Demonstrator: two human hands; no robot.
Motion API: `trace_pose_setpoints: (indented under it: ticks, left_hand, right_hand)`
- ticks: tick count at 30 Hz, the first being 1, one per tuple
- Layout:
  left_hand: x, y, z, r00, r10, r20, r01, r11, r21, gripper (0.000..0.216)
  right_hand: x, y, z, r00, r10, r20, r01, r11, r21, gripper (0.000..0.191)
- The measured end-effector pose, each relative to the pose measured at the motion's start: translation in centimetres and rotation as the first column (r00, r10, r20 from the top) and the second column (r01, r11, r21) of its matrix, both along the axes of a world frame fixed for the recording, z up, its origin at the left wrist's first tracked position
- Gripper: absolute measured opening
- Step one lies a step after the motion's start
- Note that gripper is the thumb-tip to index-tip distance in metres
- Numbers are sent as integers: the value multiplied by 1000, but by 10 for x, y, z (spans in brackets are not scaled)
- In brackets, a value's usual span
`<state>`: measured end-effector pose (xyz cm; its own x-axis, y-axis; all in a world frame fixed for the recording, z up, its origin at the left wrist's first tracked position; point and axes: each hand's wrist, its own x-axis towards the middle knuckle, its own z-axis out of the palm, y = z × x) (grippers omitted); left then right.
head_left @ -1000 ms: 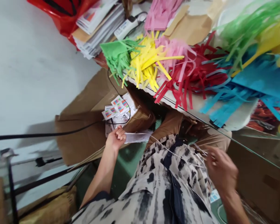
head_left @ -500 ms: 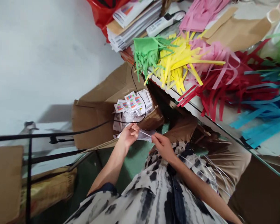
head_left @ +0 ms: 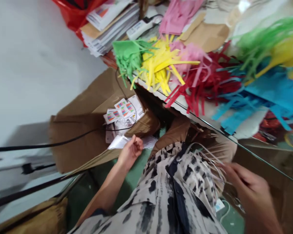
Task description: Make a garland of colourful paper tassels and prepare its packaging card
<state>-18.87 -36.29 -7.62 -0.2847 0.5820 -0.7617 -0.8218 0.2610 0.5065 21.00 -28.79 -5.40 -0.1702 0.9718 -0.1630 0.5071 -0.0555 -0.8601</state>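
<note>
My left hand (head_left: 132, 150) is raised at the near edge of a cardboard box (head_left: 75, 130), its fingers curled; whatever they may hold is hidden. Right behind it is a shiny white, partly see-through sheet (head_left: 118, 142). Inside the box lie printed cards with coloured fringe pictures (head_left: 124, 109) and crinkled clear plastic (head_left: 123, 123). Far to the right, my right hand (head_left: 249, 185), blurred, is closed on thin white cord (head_left: 216, 159). Loops of that cord hang over my lap.
A glass-edged table (head_left: 239, 146) carries green (head_left: 129, 53), yellow (head_left: 161, 65), red (head_left: 207, 79) and blue tassel strips (head_left: 266, 94). Stacked papers (head_left: 112, 27) stand at the back. One black cable (head_left: 88, 134) crosses the box. Dark bars (head_left: 26, 191) run at lower left.
My right hand has moved from beside the left hand far to the right with the white cord. My left hand stays near the box. The view has shifted to the right.
</note>
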Motion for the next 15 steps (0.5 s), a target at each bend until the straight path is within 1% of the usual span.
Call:
trace_pose_setpoints:
  ticks: [1, 2, 3, 5, 6, 7, 8, 9, 10, 12, 13, 15]
  left_hand:
    - [16, -2, -1, 976, -213, -31, 213, 977, -4, 35]
    - [32, -1, -2, 907, -417, -54, 418, 909, -6, 41]
    - [48, 1, -3, 822, -566, -66, 568, 823, 8, 46]
    - [79, 15, -5, 704, -706, -76, 710, 702, 60, 55]
    - [93, 26, -7, 657, -752, -54, 753, 652, 93, 58]
    - [105, 39, -8, 627, -779, -15, 774, 621, 126, 60]
    - [116, 52, -9, 613, -789, 42, 777, 612, 148, 59]
    - [125, 65, -9, 610, -785, 109, 767, 619, 167, 55]
    - [132, 77, -9, 617, -768, 175, 746, 641, 181, 49]
    - [139, 95, -7, 672, -693, 261, 665, 720, 198, 33]
    - [140, 101, -5, 714, -649, 263, 618, 760, 202, 25]
    - [137, 107, 1, 803, -573, 165, 540, 816, 205, 21]
  right_hand:
    - [-11, -1, -2, 999, 14, -37, -15, 999, -41, 27]
    - [-21, -2, -4, 996, 18, -91, -23, 998, -55, 29]
    - [-31, -3, -5, 990, 33, -135, -42, 997, -59, 29]
    - [-46, -7, -3, 974, 126, -187, -141, 988, -71, 30]
    - [-51, -10, -1, 961, 188, -201, -207, 975, -78, 30]
    - [-55, -14, 1, 946, 246, -209, -269, 959, -88, 30]
    - [-56, -19, 3, 932, 293, -215, -320, 942, -100, 31]
    - [-56, -25, 3, 919, 328, -217, -359, 926, -118, 31]
    - [-54, -30, 2, 912, 349, -215, -382, 913, -141, 33]
    - [-43, -42, -5, 912, 358, -200, -395, 897, -197, 39]
    - [-35, -48, -11, 923, 341, -180, -376, 900, -221, 43]
    - [-15, -60, -28, 956, 269, -115, -290, 924, -248, 49]
